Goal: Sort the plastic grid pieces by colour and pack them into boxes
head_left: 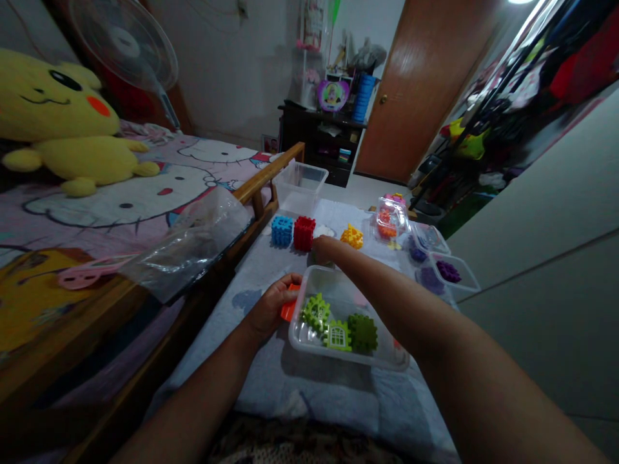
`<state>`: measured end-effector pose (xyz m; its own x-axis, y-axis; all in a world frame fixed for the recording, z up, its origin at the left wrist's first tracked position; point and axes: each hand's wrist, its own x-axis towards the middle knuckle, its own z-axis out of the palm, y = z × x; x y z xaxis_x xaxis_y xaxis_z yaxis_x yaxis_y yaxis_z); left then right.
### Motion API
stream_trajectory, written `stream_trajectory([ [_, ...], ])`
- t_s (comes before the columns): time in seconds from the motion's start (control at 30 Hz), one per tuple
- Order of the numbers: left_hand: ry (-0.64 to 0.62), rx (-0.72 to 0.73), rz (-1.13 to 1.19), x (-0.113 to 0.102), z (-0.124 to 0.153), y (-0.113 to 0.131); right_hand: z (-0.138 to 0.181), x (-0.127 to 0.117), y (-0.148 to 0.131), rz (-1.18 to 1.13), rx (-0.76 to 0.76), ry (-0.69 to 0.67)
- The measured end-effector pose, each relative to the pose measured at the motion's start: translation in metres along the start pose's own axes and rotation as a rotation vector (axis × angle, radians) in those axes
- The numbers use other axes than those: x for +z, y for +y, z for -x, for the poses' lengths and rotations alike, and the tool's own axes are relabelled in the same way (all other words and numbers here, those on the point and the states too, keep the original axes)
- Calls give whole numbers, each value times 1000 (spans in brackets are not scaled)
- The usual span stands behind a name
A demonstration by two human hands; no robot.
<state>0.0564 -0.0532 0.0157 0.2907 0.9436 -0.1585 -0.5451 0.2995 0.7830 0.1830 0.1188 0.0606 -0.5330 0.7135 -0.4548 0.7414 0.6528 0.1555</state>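
Note:
My left hand [279, 299] grips the orange latch [289, 304] on the left end of a clear plastic box [309, 353]. Inside the box lie several green interlocking toy pieces [337, 335], one with a window pattern. My right arm crosses over the box, and my right hand [324, 250] is bent downward just beyond its far rim. Its fingers are mostly hidden, so what they hold cannot be made out. Close by, to the left of that hand, stands a red block cube [304, 233], with a blue block cube [282, 231] beside it. Yellow pieces [352, 236] sit to its right.
An open clear bin [302, 180] stands at the table's far left corner. Small clear containers hold orange pieces [387, 222] and purple pieces [448, 271] on the right. A wooden bed rail [271, 174] runs along the left, with a plastic bag [193, 238] over it.

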Motion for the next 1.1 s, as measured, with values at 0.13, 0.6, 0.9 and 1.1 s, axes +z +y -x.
stream_trajectory([
  [0.13, 14, 0, -14, 2, 1, 2, 1, -2, -1, 2, -10, -9],
  [0.6, 15, -5, -5, 3, 1, 2, 5, 2, -4, -3, -6, -11],
  [0.9, 1, 21, -25, -1, -3, -1, 49, -53, -13, 62, -22, -46],
  [1.1, -12, 19, -23, 2, -3, 1, 120, -98, -13, 57, -66, 149],
])
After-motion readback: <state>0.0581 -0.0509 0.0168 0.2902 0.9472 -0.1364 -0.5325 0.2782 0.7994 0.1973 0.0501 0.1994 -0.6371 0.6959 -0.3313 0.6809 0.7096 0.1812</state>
